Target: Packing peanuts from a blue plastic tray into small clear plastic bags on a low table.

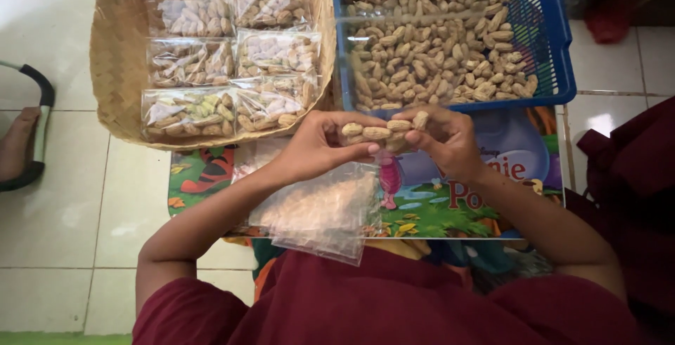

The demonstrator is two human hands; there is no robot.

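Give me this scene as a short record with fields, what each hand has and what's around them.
left hand: holds peanuts in shell with the right
right hand: pinches the same peanuts
below hands: stack of clear plastic bags
blue basket: loose peanuts
woven tray: filled peanut packets
surface: cartoon-print mat on tiled floor

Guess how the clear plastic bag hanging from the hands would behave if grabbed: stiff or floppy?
Probably floppy: the clear plastic bag sags in wrinkles below the left hand. Likely light, as it looks nearly empty. Its glossy film may slip, and peanuts pinched with the right hand could spill.
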